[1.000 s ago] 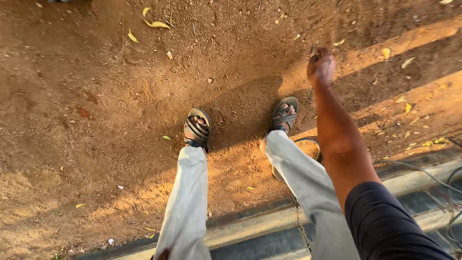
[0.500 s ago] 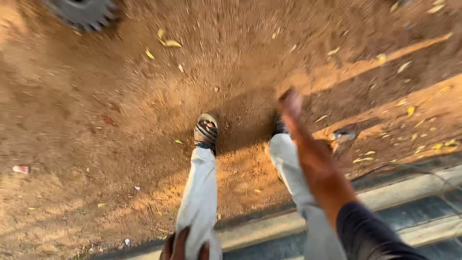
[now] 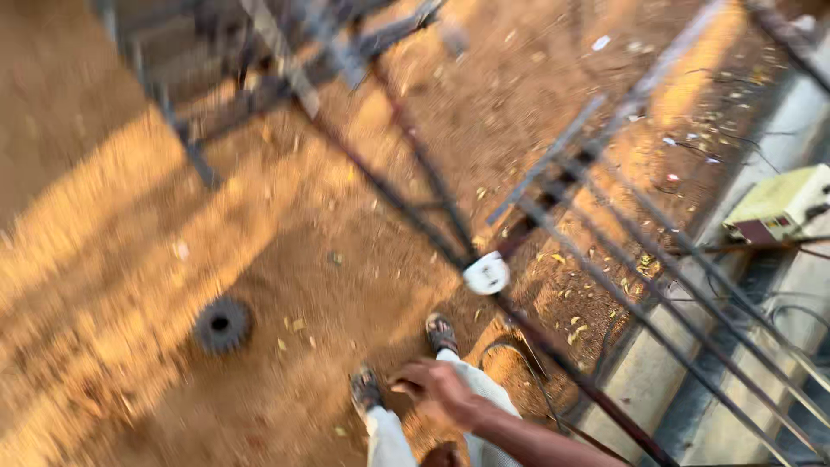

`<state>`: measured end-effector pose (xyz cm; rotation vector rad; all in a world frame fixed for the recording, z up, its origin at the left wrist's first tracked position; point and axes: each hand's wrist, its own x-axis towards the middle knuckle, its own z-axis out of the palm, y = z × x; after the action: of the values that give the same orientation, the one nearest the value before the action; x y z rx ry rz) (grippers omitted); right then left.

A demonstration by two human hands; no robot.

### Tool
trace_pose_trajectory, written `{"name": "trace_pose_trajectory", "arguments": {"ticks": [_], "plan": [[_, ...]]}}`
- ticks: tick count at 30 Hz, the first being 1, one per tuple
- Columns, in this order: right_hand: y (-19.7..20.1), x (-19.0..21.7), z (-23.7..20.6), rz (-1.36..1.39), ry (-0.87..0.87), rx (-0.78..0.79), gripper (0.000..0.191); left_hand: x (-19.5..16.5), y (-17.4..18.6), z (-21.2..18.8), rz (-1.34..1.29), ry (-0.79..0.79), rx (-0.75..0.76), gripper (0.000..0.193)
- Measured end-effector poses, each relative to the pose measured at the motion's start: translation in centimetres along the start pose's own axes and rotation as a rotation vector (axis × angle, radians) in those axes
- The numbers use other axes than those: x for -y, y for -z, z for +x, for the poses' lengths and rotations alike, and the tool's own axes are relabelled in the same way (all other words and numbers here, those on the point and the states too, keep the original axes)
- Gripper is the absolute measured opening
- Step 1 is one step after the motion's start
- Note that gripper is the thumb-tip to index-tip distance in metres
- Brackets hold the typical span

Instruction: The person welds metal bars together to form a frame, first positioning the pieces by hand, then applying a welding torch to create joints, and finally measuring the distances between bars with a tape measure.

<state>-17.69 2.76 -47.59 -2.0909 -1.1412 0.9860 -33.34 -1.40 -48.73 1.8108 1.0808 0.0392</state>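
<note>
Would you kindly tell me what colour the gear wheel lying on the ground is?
The gear wheel is dark grey, nearly black, seen in the head view.

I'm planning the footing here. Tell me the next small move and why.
Probably a short, careful step forward and left onto the bare dirt. The dark metal bars slant across the ground just ahead of the sandalled feet, and a toothed gear wheel lies to the left. The right hand hangs free, holding nothing.
</note>
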Motion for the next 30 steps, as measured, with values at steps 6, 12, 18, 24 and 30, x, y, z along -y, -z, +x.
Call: {"name": "trace_pose_trajectory", "arguments": {"ticks": [6,12,18,24,30], "plan": [[27.0,-1.2,-2.8,-0.138,0.062,-0.812,0.013,-17.7,1.6,2.4,-0.122,-0.655,-0.039,0.015],[45.1,-5.2,-1.5,0.384,-0.284,-0.929,0.021,-34.5,-3.3,11.3,0.093,-0.923,0.004,0.037],[50.1,-8.4,3.5,0.339,-0.257,-0.817,0.015,-42.7,-12.0,15.8,0.342,-0.927,0.025,0.069],[51.1,-9.0,6.4,0.632,-0.259,-0.749,0.013,-42.1,-15.5,18.3,0.583,-0.912,0.220,0.077],[51.3,-9.0,6.9,0.411,-0.320,-0.685,0.013,-42.2,-16.9,20.2,0.668,-0.960,0.237,0.079]]}}
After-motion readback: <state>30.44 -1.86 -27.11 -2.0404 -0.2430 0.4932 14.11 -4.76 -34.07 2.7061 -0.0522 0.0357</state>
